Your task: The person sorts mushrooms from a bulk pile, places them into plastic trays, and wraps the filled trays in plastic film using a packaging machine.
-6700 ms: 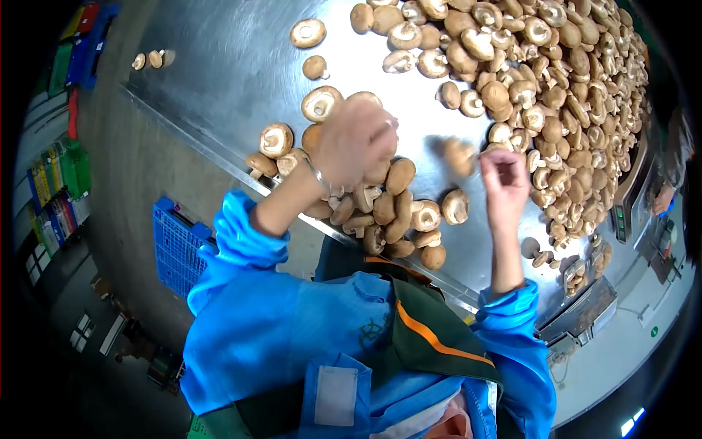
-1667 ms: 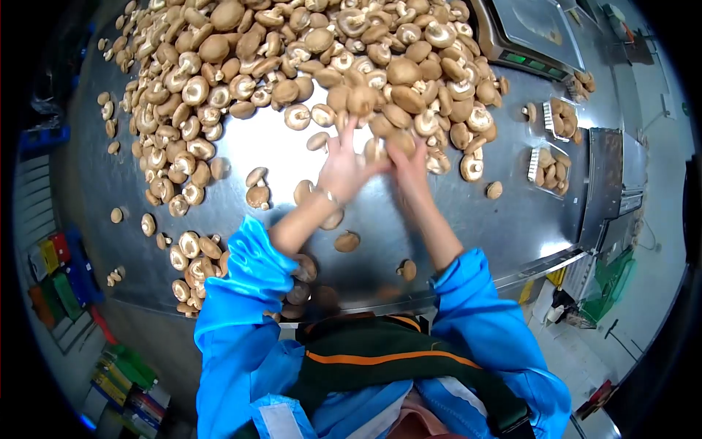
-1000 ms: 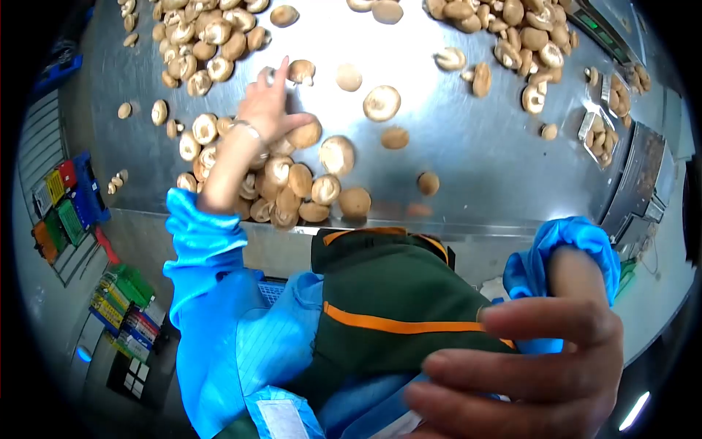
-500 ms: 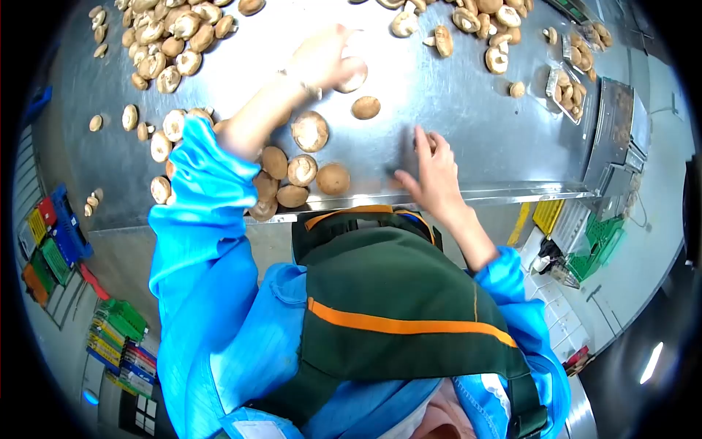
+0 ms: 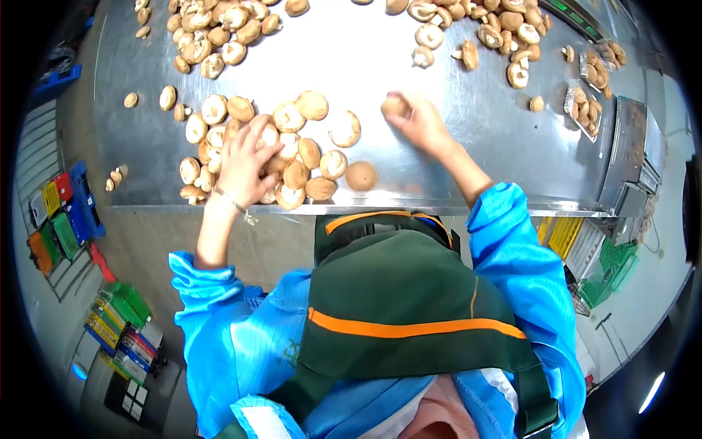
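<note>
My left hand (image 5: 247, 162) rests over a cluster of shiitake mushrooms (image 5: 295, 175) near the table's front edge, its fingers spread and touching several caps. What lies beneath its palm is hidden. In my right hand (image 5: 424, 129) a brown-capped shiitake mushroom (image 5: 395, 107) is pinched between thumb and fingers, just above the metal table (image 5: 439, 172). A single mushroom (image 5: 344, 129) with its pale underside up lies between the two hands, and a brown cap (image 5: 360, 176) sits close to the front edge.
One large mushroom pile (image 5: 219, 33) lies at the far left and another pile (image 5: 504, 33) at the far right. Clear packs of mushrooms (image 5: 583, 111) stand at the right, near a device with a green display (image 5: 574, 18). Stacked coloured crates (image 5: 66, 216) are on the floor at left.
My left hand has come back from the table's middle to the near left cluster. My right hand has reached farther forward and now holds a mushroom. The view has shifted slightly.
</note>
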A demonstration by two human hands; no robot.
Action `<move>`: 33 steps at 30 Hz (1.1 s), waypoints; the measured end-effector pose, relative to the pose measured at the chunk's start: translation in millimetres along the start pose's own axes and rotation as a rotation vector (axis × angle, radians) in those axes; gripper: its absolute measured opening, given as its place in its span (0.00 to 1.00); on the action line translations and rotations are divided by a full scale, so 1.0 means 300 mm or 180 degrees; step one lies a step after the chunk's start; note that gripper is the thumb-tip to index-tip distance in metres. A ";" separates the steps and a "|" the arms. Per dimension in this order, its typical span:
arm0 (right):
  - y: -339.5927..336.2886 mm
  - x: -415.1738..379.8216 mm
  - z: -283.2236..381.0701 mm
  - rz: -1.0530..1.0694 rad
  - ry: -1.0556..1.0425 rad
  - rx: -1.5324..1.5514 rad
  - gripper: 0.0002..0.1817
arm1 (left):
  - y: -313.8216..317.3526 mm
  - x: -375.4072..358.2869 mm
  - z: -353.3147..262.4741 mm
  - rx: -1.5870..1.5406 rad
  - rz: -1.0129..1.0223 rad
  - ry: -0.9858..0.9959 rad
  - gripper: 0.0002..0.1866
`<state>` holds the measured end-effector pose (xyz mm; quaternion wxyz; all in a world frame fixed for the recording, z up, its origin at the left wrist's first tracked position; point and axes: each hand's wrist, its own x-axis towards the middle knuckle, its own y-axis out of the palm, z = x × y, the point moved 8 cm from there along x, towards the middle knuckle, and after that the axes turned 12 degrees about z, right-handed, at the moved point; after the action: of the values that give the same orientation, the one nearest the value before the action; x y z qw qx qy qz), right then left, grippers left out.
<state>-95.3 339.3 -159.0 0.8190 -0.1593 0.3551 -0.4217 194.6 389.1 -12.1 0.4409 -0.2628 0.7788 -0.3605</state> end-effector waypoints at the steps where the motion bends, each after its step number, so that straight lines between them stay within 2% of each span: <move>1: -0.067 0.031 0.036 -0.0308 -0.0135 0.0583 0.36 | 0.006 -0.016 -0.001 0.0062 -0.0074 -0.0096 0.25; 2: -0.176 0.044 0.035 -0.0928 -0.0253 0.1848 0.37 | -0.017 -0.020 -0.030 0.0138 -0.0337 -0.0040 0.22; 3: -0.309 -0.010 0.217 -0.0892 -0.0106 0.2494 0.37 | -0.032 -0.017 -0.046 0.0009 -0.0609 0.0046 0.21; 4: -0.378 -0.017 0.228 -0.1244 -0.0051 0.2017 0.35 | -0.043 -0.015 -0.056 -0.0123 -0.0878 0.0121 0.20; 5: -0.379 0.008 0.212 -0.0788 0.0035 0.1165 0.34 | -0.034 -0.002 -0.060 -0.0094 -0.0828 0.0154 0.19; 7: -0.256 0.010 0.171 -0.0388 0.0240 -0.0119 0.30 | -0.025 0.023 -0.052 -0.0035 -0.0728 0.0165 0.17; 8: -0.152 -0.013 0.182 -0.0227 0.0295 -0.0240 0.28 | -0.044 0.037 -0.058 0.0058 -0.0942 0.0176 0.15; 10: 0.043 -0.070 0.266 0.0087 0.0153 0.0281 0.25 | -0.050 0.094 -0.040 -0.0153 -0.0996 0.0187 0.17; 13: 0.172 -0.136 0.439 0.0546 -0.0226 0.1163 0.20 | -0.084 0.191 -0.062 -0.0528 -0.1094 0.0074 0.21; 14: 0.164 -0.151 0.471 0.0627 -0.0617 0.0957 0.20 | -0.062 0.220 -0.077 -0.0094 -0.0642 0.0108 0.24; 16: 0.057 -0.142 0.363 0.0521 -0.0220 0.0175 0.23 | -0.043 0.229 -0.078 0.0005 -0.0332 0.0447 0.23; 18: -0.246 -0.113 0.173 -0.1440 0.0212 -0.1083 0.26 | -0.051 0.214 -0.058 -0.0459 -0.0276 0.0666 0.21; 20: -0.498 -0.136 0.077 -0.2977 0.0798 -0.1402 0.28 | -0.070 0.209 -0.059 -0.0575 -0.0081 0.0666 0.20; 22: -0.527 -0.036 -0.165 -0.2014 0.1069 -0.0227 0.31 | -0.070 0.228 -0.056 -0.0643 -0.0051 0.0678 0.20; 23: -0.530 -0.029 -0.194 -0.2062 0.0939 0.0019 0.29 | -0.076 0.234 -0.061 -0.0543 -0.0054 0.0690 0.20; 24: -0.554 -0.060 -0.047 -0.2330 0.0506 0.0232 0.22 | -0.093 0.234 -0.083 -0.0076 -0.0261 0.0755 0.21; 25: -0.496 -0.055 -0.008 -0.1909 0.0477 0.1110 0.21 | -0.131 0.232 -0.108 -0.0270 -0.0498 0.0805 0.23; 26: -0.424 -0.065 0.111 -0.1458 0.0190 0.1098 0.25 | -0.168 0.228 -0.142 -0.0473 -0.0711 0.0842 0.25; 28: -0.262 -0.113 0.437 -0.0398 -0.0810 0.0225 0.33 | -0.168 0.254 -0.163 -0.2281 -0.0720 0.0650 0.30; 29: -0.228 -0.117 0.494 -0.0310 -0.1049 -0.0067 0.37 | -0.168 0.265 -0.201 -0.2176 -0.0612 0.0761 0.29; 30: -0.268 -0.097 0.412 -0.0828 -0.0825 -0.0419 0.37 | -0.170 0.281 -0.228 -0.2076 -0.0536 0.0869 0.28; 31: -0.307 -0.060 0.271 -0.1325 -0.0597 -0.0763 0.37 | -0.148 0.295 -0.254 -0.1243 -0.0496 0.1216 0.24; 33: -0.508 -0.040 0.092 -0.2512 0.0185 -0.1091 0.35 | -0.027 0.297 -0.242 -0.0400 -0.0070 0.1407 0.24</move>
<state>-168.2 257.4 -48.8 0.5462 -0.4048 0.3548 -0.6418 89.6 343.3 -24.4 0.2384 -0.2129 0.8745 -0.3649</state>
